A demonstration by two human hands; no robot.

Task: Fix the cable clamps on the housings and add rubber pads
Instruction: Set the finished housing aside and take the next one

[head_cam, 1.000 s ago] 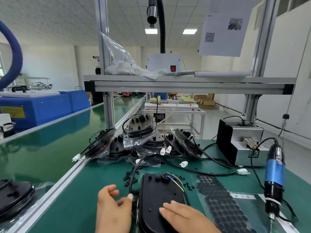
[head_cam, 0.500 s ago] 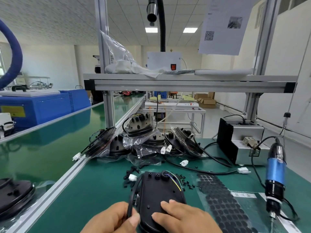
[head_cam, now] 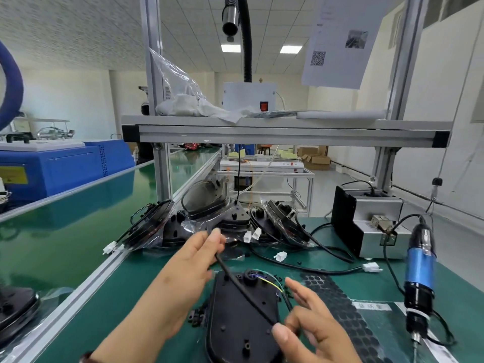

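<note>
While left hand (head_cam: pixel 192 260) pinches cable (head_cam: pixel 243 287) raised above housing (head_cam: pixel 233 328), right hand (head_cam: pixel 323 335) fingers (head_cam: pixel 284 335) pinch it lower down.

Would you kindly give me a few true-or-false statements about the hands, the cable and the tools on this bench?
1. The left hand holds the black cable up above the housing. True.
2. The right hand grips the blue screwdriver. False: neither hand touches the screwdriver, which is at the right of the bench; the right hand pinches the black cable.
3. The sheet of rubber pads lies to the right of the housing. True.
4. The housing under the hands lies on the conveyor belt at the left. False: it lies on the green bench, directly in front of the person.
</note>
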